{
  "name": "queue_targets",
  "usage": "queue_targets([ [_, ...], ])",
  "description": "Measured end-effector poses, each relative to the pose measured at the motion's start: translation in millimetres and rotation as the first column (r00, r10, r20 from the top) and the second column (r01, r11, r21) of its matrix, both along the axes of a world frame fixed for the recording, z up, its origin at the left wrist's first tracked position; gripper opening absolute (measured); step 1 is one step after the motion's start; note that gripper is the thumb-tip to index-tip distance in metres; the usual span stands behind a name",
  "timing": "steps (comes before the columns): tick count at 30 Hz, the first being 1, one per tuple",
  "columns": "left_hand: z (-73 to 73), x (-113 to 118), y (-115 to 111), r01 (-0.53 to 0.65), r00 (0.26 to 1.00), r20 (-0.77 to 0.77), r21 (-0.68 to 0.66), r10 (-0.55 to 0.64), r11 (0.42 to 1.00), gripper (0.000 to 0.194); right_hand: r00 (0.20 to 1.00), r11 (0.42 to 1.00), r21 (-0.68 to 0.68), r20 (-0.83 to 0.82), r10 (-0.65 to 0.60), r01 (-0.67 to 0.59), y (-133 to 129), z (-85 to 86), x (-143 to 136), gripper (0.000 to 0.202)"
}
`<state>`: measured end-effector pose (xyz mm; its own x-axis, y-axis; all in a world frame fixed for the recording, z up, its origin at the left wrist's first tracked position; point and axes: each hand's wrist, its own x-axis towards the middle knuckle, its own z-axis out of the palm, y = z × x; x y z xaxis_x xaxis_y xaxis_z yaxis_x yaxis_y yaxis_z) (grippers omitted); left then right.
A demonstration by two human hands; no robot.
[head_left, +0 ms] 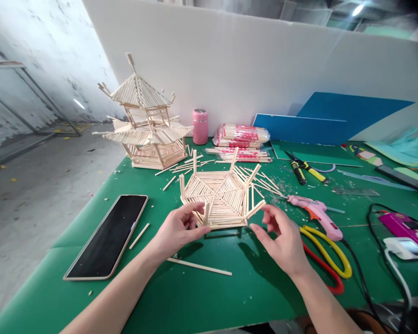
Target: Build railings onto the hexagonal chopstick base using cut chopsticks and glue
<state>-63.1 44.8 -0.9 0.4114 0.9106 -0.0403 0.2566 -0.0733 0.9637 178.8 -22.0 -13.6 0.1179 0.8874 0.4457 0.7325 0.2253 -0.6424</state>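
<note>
One hexagonal stick base (218, 195), six upright posts, mid green table (257, 301), between two hands. Left hand (183, 226): thumb and fingers nearly closed, gripping base at front-left post (206, 213). Right hand (282, 236): half open, apparently holding nothing, beside front-right post; contact unclear. Behind left: one stick pagoda (141, 93), one pink bottle (200, 127). One phone (107, 236) left, one glue gun (313, 211) right. Loose sticks (199, 266) lie about, too many overlapping to count. Right wrist partly covers yellow handle (347, 270).
</note>
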Motion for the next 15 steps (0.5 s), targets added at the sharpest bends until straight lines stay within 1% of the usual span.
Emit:
queue_targets([
  [1,6.2,-5,-2,-0.033,0.999,-0.003,0.007,0.033,0.999,0.051,0.999,1.0,0.029,-0.032,-0.007,0.008,-5,1.5,-1,0.023],
  [3,20.1,-18,-5,-0.126,0.99,-0.056,0.061,0.129,0.99,0.047,0.997,0.997,0.079,-0.073,0.018,-0.012,-15,4.5,-6,0.009],
  [4,27.0,-25,-5,-0.169,0.978,-0.109,0.095,0.179,0.981,0.041,0.995,0.994,0.091,-0.082,0.06,-0.053,-21,5.8,-10,0.007],
  [5,33.3,-32,-4,-0.224,0.958,-0.152,0.139,0.244,0.965,0.038,0.989,0.989,0.088,-0.086,0.123,-0.115,-25,6.6,-15,0.01],
  [7,42.6,-43,5,-0.32,0.893,-0.238,0.258,0.381,0.912,0.036,0.959,0.963,0.065,-0.092,0.268,-0.263,-32,5.8,-26,0.016],
  [8,45.4,-48,14,-0.32,0.861,-0.29,0.33,0.418,0.888,0.036,0.94,0.945,0.056,-0.094,0.327,-0.323,-34,4.1,-32,0.017],
  [9,47.0,-51,25,-0.289,0.808,-0.372,0.426,0.457,0.857,0.037,0.924,0.929,0.057,-0.091,0.371,-0.367,-35,1.5,-38,0.018],
  [10,47.5,-52,38,-0.207,0.733,-0.485,0.508,0.477,0.836,0.038,0.914,0.917,0.063,-0.084,0.398,-0.393,-36,-1.8,-43,0.019],
  [11,47.1,-52,53,-0.175,0.702,-0.524,0.53,0.482,0.83,0.037,0.908,0.91,0.072,-0.077,0.412,-0.407,-36,-5.5,-48,0.02],
  [12,46.1,-51,68,-0.144,0.688,-0.551,0.535,0.472,0.833,0.035,0.906,0.908,0.082,-0.069,0.417,-0.411,-35,-9.3,-51,0.02],
  [15,40.6,-41,111,-0.003,0.647,-0.656,0.508,0.389,0.861,0.025,0.917,0.916,0.094,-0.056,0.395,-0.389,-31,-17.6,-56,0.02],
])
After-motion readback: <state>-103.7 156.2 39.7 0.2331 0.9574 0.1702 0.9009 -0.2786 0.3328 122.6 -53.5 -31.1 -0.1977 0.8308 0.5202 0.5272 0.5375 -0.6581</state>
